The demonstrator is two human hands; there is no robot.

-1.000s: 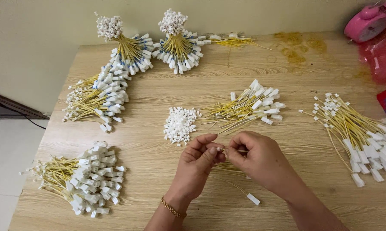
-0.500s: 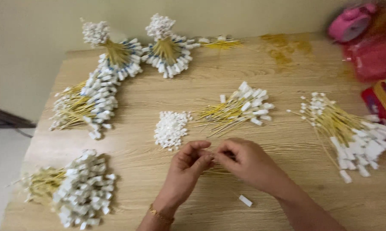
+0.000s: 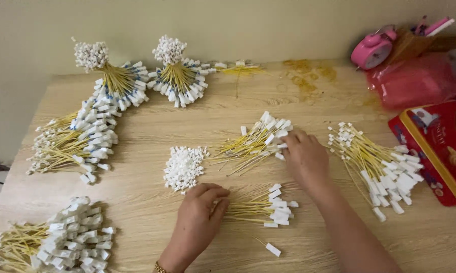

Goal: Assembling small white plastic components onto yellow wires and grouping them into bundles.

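My left hand [image 3: 200, 215] rests palm down on the thin ends of a small pile of yellow ties with white tags [image 3: 261, 205] near the table's front. My right hand [image 3: 304, 156] reaches forward, its fingertips on the white tag ends of a loose yellow tie pile [image 3: 253, 144] at the table's middle. Whether it pinches a tie is hidden. A heap of small white caps [image 3: 183, 167] lies just left of that pile. One white tag piece [image 3: 273, 249] lies alone near the front edge.
Tied bundles of yellow ties stand at the back [image 3: 177, 76] and left [image 3: 76, 141], with another at the front left [image 3: 51, 245] and a loose pile at right [image 3: 379, 164]. A red box [image 3: 435, 151], a pink alarm clock [image 3: 372, 50] and a red bag [image 3: 415, 81] sit at right.
My hands were together in front of me working a tie. They have parted: the left dropped onto the near pile, the right reached out to the middle pile.
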